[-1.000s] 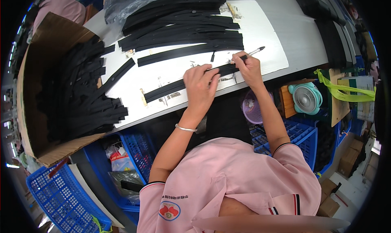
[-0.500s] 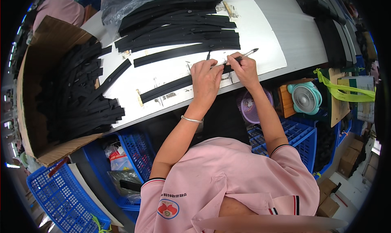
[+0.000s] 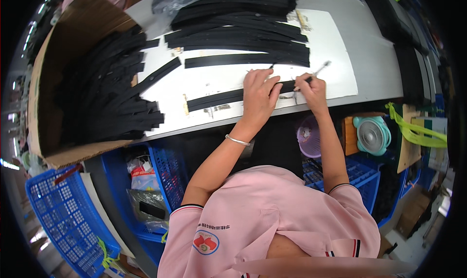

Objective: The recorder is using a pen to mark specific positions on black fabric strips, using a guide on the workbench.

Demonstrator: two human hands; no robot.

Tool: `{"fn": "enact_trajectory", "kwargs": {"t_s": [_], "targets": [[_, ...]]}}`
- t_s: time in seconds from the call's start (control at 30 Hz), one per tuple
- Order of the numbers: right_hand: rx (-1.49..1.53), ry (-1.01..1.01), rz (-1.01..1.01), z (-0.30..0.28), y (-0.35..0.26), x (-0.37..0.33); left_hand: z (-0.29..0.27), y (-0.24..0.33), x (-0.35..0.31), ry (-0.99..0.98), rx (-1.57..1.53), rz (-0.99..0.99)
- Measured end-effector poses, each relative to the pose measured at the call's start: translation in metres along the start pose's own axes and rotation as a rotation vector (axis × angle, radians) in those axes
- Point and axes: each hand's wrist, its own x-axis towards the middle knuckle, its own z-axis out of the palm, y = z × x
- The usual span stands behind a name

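A long black fabric strip (image 3: pixel 214 100) lies along the near edge of the white board (image 3: pixel 335 44). Resting over it is my left hand (image 3: pixel 259 95), fingers curled and bunched; a thin dark stick (image 3: pixel 273 65) shows just beyond the fingertips, and what the fingers grip is hidden. My right hand (image 3: pixel 314 93) is closed round a slim pen (image 3: pixel 319 70) near the strip's right end. The pen's blurred back end points up and right. Another black strip (image 3: pixel 233 60) lies parallel, just beyond my hands.
Many black strips (image 3: pixel 233 32) are piled at the back, beside clear plastic (image 3: pixel 177 1). A cardboard box (image 3: pixel 92 10) spilling strips stands left. Blue crates (image 3: pixel 63 215), a purple basket (image 3: pixel 309 137) and a teal fan (image 3: pixel 372 135) sit below the table edge.
The whole view has shifted, so the table appears further right. My right hand has moved away from my left, toward the strip's right end, with the pen still in it.
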Motion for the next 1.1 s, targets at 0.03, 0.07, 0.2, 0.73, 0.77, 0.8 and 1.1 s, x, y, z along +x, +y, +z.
{"fn": "enact_trajectory", "kwargs": {"t_s": [0.03, 0.07, 0.2, 0.73, 0.77, 0.8, 1.1], "targets": [[0.067, 0.022, 0.020, -0.001, 0.000, -0.001, -0.012, -0.006, 0.001, 0.024, 0.037, -0.018], [0.133, 0.045, 0.041, -0.001, 0.001, -0.001, -0.024, -0.020, -0.001, 0.048, 0.049, -0.055], [0.088, 0.036, 0.054, 0.006, -0.020, 0.002, -0.100, -0.088, -0.004, 0.134, 0.416, -0.109], [-0.867, 0.117, -0.320, 0.045, -0.019, 0.050, -0.176, -0.129, 0.012, 0.142, 0.573, -0.197], [-0.866, 0.128, -0.275, 0.045, -0.016, 0.054, -0.163, -0.115, 0.009, 0.149, 0.589, -0.151], [-0.861, 0.136, -0.233, 0.047, -0.015, 0.055, -0.152, -0.101, 0.005, 0.134, 0.555, -0.100], [-0.559, 0.295, -0.323, 0.045, -0.035, 0.005, -0.045, -0.008, -0.028, -0.086, 0.205, 0.038]]}}
